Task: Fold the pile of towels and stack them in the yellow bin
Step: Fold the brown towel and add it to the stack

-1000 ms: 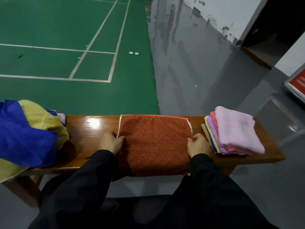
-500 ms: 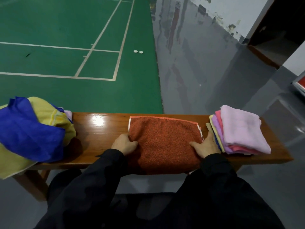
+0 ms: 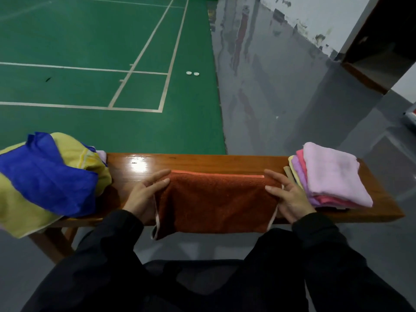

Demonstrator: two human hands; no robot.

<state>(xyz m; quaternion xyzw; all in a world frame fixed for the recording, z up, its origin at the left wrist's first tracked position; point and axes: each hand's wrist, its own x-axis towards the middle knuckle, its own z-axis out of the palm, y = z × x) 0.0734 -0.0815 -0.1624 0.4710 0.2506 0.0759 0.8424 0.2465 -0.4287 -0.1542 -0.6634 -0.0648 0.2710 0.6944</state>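
The left hand (image 3: 147,194) pinches the left end of the rust-red towel (image 3: 216,199), thumb on top and fingers curled under the edge. The right hand (image 3: 286,194) does the same at the right end. Between them the towel lies across the wooden bench (image 3: 225,162), its far fold raised a little, its near edge hanging off the bench toward the person at 6 o'clock.

Judged from this, a fold toward the body is in hand. The overhang is the chief risk: if the grip slackens, the hanging weight could drag the towel off the bench to the floor. The pale hem (image 3: 156,218) droops unevenly at the left corner, so the layers may end up skewed unless the corners are matched.

At 3 o'clock, just beside the right hand, sits the folded stack (image 3: 328,176), a lilac towel on top. A wide sweep of that wrist could knock it askew. At 9 o'clock the unfolded pile (image 3: 45,176), blue and yellow cloth, spills over the bench end and could slide off by itself.

No yellow bin is visible, so the stack cannot yet be judged as placed.
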